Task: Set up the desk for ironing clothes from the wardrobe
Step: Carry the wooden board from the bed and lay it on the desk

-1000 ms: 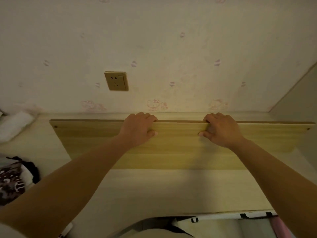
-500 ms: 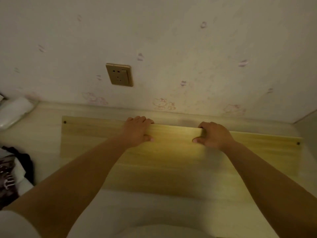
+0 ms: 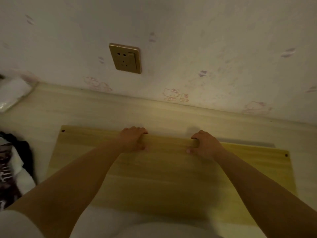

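Wooden board [image 3: 168, 170] lies across the desk [image 3: 96, 109], its far edge short of the wall. Dark patterned clothing [image 3: 10, 165] sits at the desk's left edge. Left hand [image 3: 133, 140] and right hand [image 3: 205, 145] each curl closed over the board's far edge.

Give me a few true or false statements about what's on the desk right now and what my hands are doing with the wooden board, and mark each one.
1. Both hands grip the far edge of the wooden board. True: the left hand and the right hand curl their fingers over that edge.
2. The board stands upright against the wall. False: it lies low over the desk, short of the wall.
3. A wall socket sits above the desk with nothing plugged in. True.
4. An iron rests on the board. False: only the hands and forearms are on it.
5. Dark patterned fabric lies at the desk's left side. True.
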